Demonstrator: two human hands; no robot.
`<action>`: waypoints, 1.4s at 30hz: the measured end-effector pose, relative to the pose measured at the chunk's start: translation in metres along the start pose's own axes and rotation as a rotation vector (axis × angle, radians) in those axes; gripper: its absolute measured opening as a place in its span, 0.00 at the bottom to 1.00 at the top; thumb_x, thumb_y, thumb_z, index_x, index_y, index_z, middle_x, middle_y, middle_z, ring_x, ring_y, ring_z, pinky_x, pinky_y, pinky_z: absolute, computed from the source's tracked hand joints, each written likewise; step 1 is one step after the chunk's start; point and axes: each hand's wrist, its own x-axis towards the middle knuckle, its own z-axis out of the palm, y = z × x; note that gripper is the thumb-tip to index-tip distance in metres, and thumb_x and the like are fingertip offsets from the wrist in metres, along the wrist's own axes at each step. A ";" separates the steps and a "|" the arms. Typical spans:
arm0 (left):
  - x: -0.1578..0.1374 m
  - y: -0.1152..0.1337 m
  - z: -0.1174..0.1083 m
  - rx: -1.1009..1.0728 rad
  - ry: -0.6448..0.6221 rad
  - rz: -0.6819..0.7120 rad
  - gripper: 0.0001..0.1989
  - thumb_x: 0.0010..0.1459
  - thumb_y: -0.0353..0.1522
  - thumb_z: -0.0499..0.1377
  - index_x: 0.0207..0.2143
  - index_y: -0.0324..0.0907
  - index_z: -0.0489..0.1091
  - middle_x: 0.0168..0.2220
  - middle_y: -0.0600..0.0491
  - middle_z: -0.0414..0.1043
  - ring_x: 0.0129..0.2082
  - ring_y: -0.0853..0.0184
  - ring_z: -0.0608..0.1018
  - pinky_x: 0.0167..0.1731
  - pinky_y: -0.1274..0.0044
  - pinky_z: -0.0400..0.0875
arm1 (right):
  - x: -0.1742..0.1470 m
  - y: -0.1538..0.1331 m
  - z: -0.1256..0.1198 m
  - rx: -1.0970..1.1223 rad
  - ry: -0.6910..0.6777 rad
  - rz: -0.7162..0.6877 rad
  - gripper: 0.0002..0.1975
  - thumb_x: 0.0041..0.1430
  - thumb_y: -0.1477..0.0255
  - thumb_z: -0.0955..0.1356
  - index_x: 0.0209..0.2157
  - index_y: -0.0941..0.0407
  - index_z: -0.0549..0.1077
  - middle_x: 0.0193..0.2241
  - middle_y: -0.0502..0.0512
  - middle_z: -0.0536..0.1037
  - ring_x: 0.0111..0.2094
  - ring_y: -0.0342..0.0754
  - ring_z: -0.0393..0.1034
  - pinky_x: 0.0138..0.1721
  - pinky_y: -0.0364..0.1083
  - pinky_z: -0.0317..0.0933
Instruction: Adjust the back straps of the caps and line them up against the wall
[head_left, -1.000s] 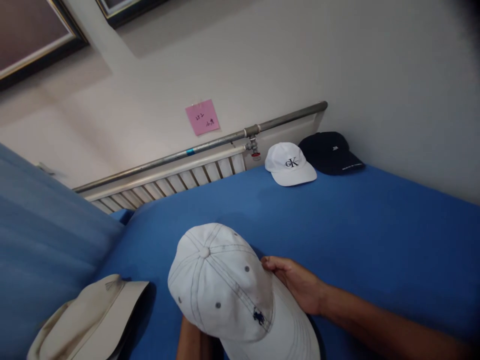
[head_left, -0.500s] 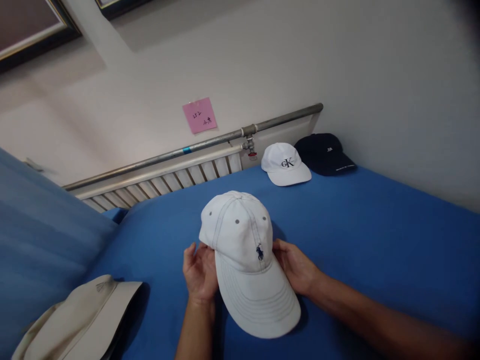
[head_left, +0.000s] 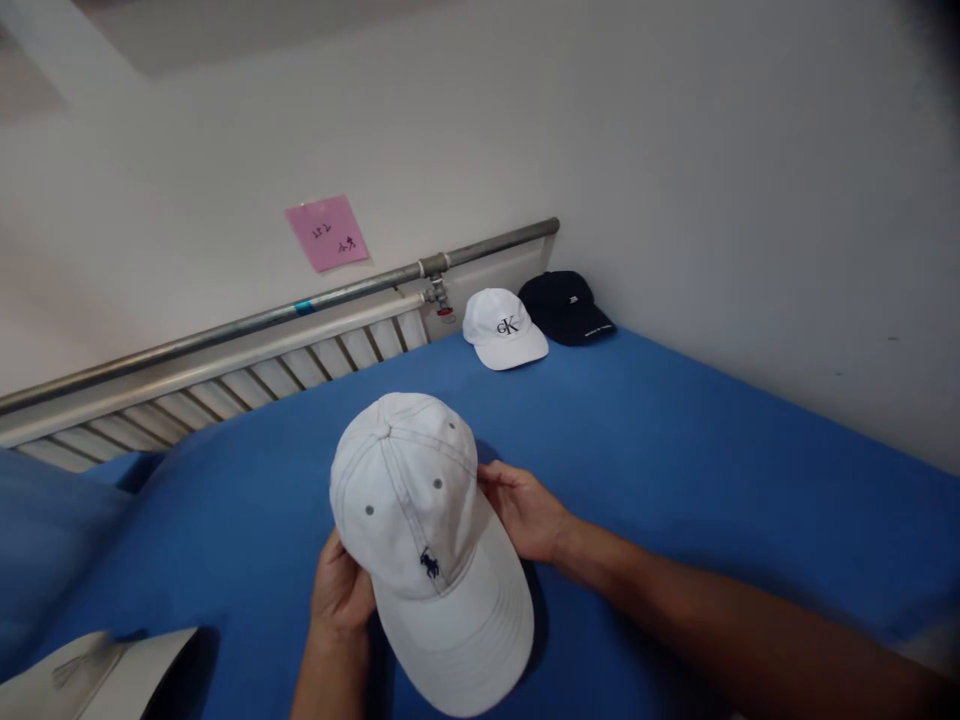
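- Near centre: a white fabric baseball cap (head_left: 420,525) with grey stitching, metal-grey eyelets and a dark blue rider emblem, its brim pointing near and slightly right, over a smooth blue covered surface (head_left: 675,440). Whether it touches that surface cannot be told.
- Left hand (head_left: 341,590): grasping the cap at the left edge of its crown, some fingers hidden beneath.
- Right hand (head_left: 525,508): grasping the cap on the right, where crown meets brim; its fingertips pass out of sight behind the fabric.
- Far right of centre: a smaller white cap with black "CK"-like lettering (head_left: 501,325), just beside a black fabric cap with a small pale emblem (head_left: 566,308); both lie brim-forward near the wall.
- Near left: part of a cream brimmed hat (head_left: 82,675), cut off by the frame.
- Possible faults (judged): the soft crown could dent if the hands press inward; the cap could tilt and slip, brim first, if either grip loosens, since the brim hangs unsupported at its near end.
- Containers: no box, bag or tray shows; the held cap's hollow faces away, its contents, if any, hidden.
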 end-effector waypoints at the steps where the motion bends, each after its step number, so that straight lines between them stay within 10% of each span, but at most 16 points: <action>1: 0.000 0.000 0.001 -0.007 -0.017 -0.015 0.22 0.64 0.28 0.41 0.52 0.43 0.70 0.52 0.50 0.69 0.56 0.66 0.68 0.60 0.74 0.48 | 0.000 -0.001 0.001 0.014 0.011 0.001 0.04 0.49 0.74 0.64 0.27 0.58 0.70 0.21 0.50 0.74 0.27 0.45 0.70 0.39 0.46 0.59; 11: 0.003 0.002 -0.015 -0.005 0.042 -0.033 0.21 0.64 0.29 0.43 0.49 0.44 0.72 0.51 0.49 0.70 0.55 0.64 0.69 0.60 0.72 0.51 | 0.001 -0.005 0.004 0.030 0.120 -0.123 0.07 0.56 0.71 0.62 0.27 0.57 0.70 0.19 0.50 0.73 0.30 0.47 0.72 0.42 0.47 0.61; 21: 0.008 -0.004 -0.022 0.001 0.497 0.196 0.18 0.63 0.26 0.47 0.37 0.42 0.78 0.34 0.50 0.80 0.36 0.68 0.81 0.44 0.80 0.72 | 0.009 -0.011 -0.001 0.018 0.231 -0.242 0.08 0.55 0.71 0.64 0.24 0.55 0.71 0.18 0.47 0.74 0.27 0.46 0.71 0.40 0.46 0.62; 32: 0.013 -0.017 0.020 0.160 0.518 0.402 0.26 0.51 0.18 0.52 0.51 0.42 0.71 0.39 0.49 0.79 0.40 0.64 0.80 0.42 0.77 0.74 | 0.015 -0.021 -0.009 -0.050 0.275 -0.342 0.06 0.54 0.72 0.65 0.25 0.54 0.73 0.20 0.47 0.76 0.30 0.47 0.71 0.40 0.45 0.62; 42: 0.010 -0.014 0.011 0.141 0.626 0.389 0.23 0.50 0.16 0.51 0.40 0.43 0.77 0.35 0.50 0.80 0.35 0.66 0.81 0.37 0.80 0.75 | 0.004 -0.019 0.007 0.041 0.261 -0.334 0.06 0.52 0.72 0.65 0.23 0.55 0.72 0.17 0.47 0.74 0.31 0.47 0.72 0.41 0.45 0.62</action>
